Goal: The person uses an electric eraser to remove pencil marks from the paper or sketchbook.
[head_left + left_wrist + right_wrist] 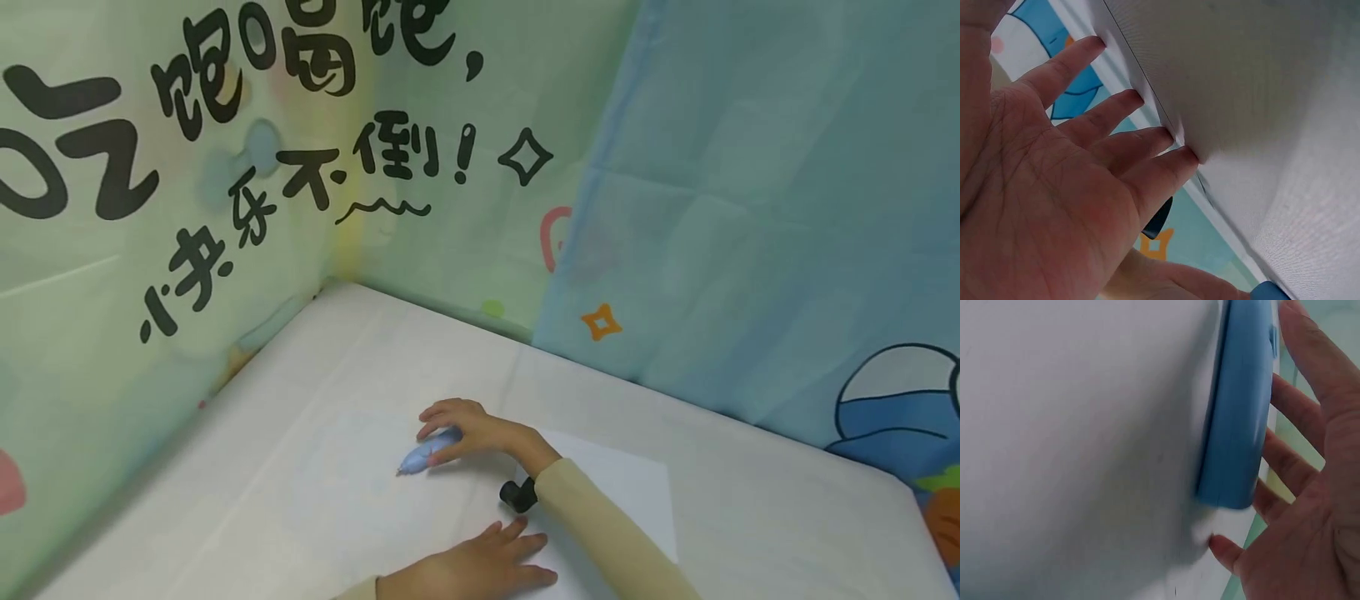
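A printed fabric backdrop encloses the scene: a green panel [82, 267] at the left and far corner, bearing dark Chinese lettering [395, 146], and a blue panel [750, 208] at the right with an orange four-pointed star [602, 322]. Below it extends the white tabletop [315, 433], one corner of which lies at the far left. A white sheet of paper [633, 487] lies flat on its right-hand part, partly covered by the pale yellow right sleeve [611, 533]; the left sleeve [358, 590] shows only at the near edge. The left grip [468, 571], a bare hand, is released and lies palm down at the near side, its fingers spread toward the right and their tips against the white surface. The right grip [476, 429], farther away, arches over the blue pen-shaped object [423, 457], thumb on the near side and fingers on the far side; whether it grasps the object cannot be told. This object rests left of the paper, its narrow tip directed left and near. A short black object [517, 497], partly hidden by the right sleeve, lies between the two hands.
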Motion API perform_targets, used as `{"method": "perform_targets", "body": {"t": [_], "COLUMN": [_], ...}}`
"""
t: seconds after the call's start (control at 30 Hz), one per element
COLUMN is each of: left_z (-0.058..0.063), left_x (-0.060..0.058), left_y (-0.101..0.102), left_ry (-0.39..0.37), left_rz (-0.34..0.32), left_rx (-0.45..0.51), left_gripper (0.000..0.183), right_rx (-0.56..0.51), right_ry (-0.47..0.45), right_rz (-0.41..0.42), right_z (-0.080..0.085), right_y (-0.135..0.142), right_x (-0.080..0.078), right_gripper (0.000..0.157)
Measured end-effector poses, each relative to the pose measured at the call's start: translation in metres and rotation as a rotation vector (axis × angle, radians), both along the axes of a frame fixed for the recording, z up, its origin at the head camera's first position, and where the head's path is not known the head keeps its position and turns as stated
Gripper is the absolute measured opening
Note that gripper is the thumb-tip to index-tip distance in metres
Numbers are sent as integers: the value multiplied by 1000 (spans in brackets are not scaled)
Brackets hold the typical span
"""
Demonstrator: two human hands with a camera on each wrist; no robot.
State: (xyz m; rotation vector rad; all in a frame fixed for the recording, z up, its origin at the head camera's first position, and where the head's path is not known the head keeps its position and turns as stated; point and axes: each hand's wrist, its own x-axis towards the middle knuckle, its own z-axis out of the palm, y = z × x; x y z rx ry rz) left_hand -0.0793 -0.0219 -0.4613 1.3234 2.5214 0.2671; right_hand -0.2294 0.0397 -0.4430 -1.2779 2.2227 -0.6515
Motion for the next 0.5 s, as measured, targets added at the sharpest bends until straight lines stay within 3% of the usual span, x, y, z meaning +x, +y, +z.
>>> {"method": "perform_targets", "body": {"t": [0.13,0.23,0.5], "left_z": [2,6,9], "left_x": [1,2,2], "left_y": [2,2,0], "left_ry": [38,26,37], "left_rz": [-11,-17,-26], "left_rx": [-15,5,31], "left_gripper": [57,56,55], "right_rx": [28,31,-60], "right_ry": [49,83,66], "right_rz": [-18,-16,-63], "right_z": [0,0,-8], "right_y": [-1,1,2], "right_x": [4,4,3], "right_gripper": [32,30,24]}}
